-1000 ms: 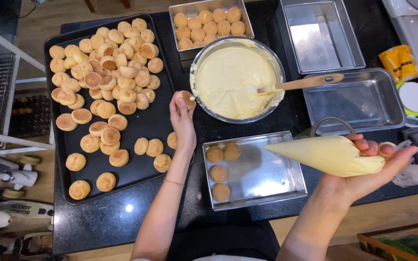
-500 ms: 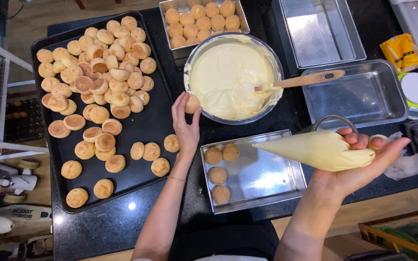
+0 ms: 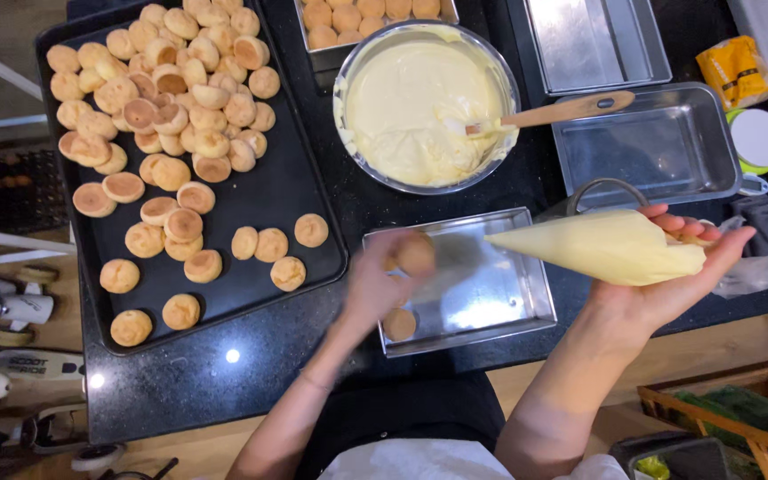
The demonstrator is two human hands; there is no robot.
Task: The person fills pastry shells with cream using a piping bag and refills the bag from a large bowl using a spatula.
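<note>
Centrally, cream (image 3: pixel 420 107) in steel bowl (image 3: pixel 348 133)

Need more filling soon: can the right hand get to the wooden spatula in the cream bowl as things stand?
Probably not freely. The right hand is full, cradling the piping bag. The wooden spatula handle juts over the rim of the cream bowl with nothing covering it, so only the bag hinders.

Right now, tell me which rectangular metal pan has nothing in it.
The shiny rectangular steel pan at the top right, above the deeper pan. The front pan and top-middle pan hold round buns.
</note>
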